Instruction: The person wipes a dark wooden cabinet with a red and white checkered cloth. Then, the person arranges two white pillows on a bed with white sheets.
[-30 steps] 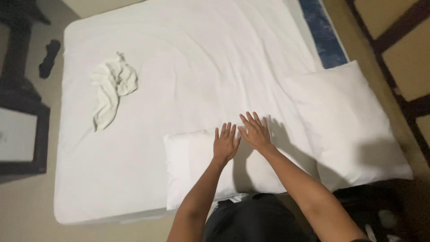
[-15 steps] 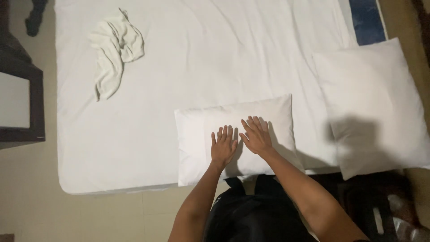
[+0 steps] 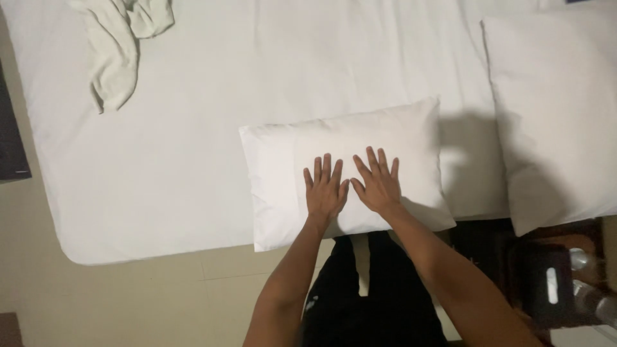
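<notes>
A small white pillow [image 3: 347, 170] lies at the near edge of the bed [image 3: 193, 160], its lower side hanging slightly past the mattress edge over the tan floor [image 3: 128, 302]. It is rectangular, plump and smooth, with faint creases and a slightly tilted set, its right end higher. The left hand [image 3: 324, 189] and the right hand [image 3: 378, 183] both press flat on its lower middle, fingers [image 3: 328, 168] spread wide and holding nothing, thumbs nearly touching. A larger white pillow [image 3: 553, 109] lies to the right, apart from the small one. A crumpled pale towel [image 3: 119, 51] sits at the far left of the sheet.
</notes>
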